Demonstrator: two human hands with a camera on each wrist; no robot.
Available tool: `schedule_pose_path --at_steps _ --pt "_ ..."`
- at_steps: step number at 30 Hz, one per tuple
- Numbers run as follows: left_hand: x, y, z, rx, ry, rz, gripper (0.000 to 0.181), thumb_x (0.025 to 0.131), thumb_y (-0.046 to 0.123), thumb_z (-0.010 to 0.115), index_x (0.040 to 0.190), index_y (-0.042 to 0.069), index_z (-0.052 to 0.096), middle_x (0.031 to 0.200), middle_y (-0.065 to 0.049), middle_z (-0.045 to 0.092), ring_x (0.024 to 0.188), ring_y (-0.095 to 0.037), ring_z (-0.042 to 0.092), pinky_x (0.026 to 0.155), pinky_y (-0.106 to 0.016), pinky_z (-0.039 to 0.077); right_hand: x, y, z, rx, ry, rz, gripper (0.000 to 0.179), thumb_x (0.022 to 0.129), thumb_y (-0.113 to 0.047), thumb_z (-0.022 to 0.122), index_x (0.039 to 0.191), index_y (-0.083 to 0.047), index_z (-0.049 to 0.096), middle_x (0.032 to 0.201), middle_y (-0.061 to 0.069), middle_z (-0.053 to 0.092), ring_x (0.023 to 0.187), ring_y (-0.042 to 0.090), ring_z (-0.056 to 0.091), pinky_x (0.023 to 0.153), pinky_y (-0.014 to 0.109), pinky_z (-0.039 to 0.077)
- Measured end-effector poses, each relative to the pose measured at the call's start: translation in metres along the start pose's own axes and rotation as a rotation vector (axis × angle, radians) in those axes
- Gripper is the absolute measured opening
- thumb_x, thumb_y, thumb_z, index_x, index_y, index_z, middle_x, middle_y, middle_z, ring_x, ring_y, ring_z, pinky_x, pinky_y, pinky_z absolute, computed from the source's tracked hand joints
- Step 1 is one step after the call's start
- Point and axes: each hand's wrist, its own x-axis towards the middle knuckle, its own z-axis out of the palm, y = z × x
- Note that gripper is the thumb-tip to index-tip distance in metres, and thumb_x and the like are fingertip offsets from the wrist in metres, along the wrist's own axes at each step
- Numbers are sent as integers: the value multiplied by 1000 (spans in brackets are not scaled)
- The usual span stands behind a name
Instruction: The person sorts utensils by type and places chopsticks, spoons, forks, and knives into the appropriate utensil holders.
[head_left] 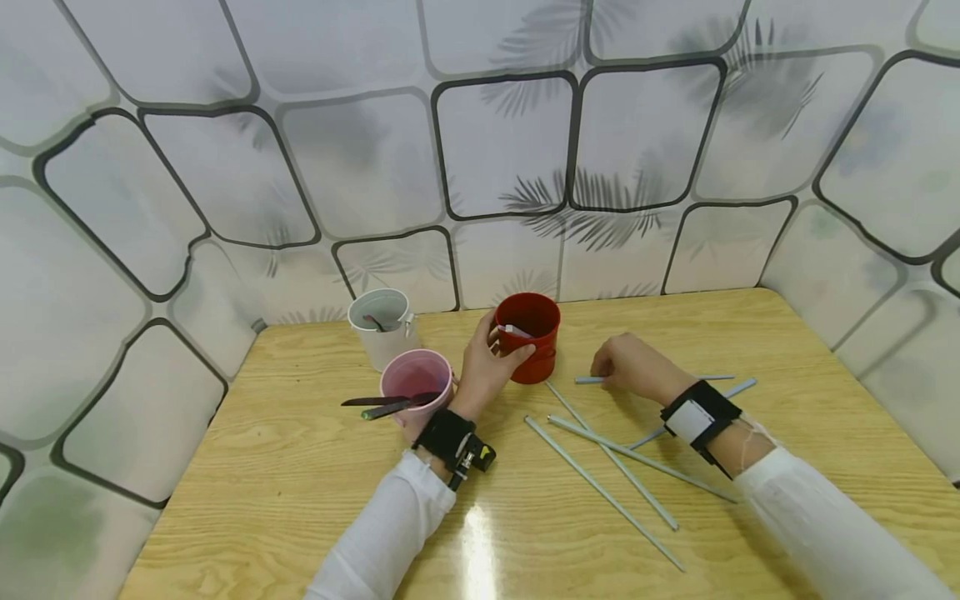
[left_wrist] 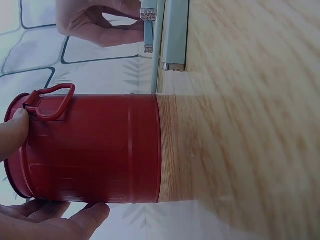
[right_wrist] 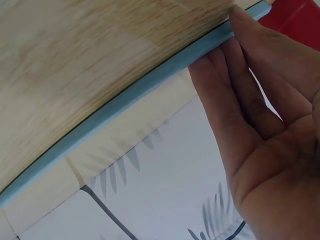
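Observation:
A small red metal bucket [head_left: 542, 354] with a loop handle stands upright on the table, and my left hand [head_left: 486, 367] grips it, thumb on the near side and fingers round the other. Something pale lies inside its mouth. To its right, my right hand [head_left: 633, 367] pinches a thin pale blue stick [right_wrist: 120, 102] low over the tabletop; whether the stick touches the wood I cannot tell. Several more pale blue-green sticks [head_left: 603, 492] lie crossed on the table nearer me, between my forearms.
Left of my left hand stand a pink bucket [head_left: 411, 357], with dark-bladed utensils [head_left: 386, 408] lying across its rim, and a white bucket [head_left: 386, 337] with a thin item inside. The wooden table [head_left: 285, 500] ends at a patterned wall covering [head_left: 502, 142] behind and at the sides.

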Motion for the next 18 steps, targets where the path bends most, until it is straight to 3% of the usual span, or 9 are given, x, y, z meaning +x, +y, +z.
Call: schedule_pose_path --at_steps 18 --pt "-2 3 0 -12 2 17 72 92 5 78 154 3 42 150 -21 50 138 -43 49 112 -54 44 2 -1 0 -47 -9 9 18 77 12 83 79 -6 77 76 1 71 71 13 65 67 33 58"
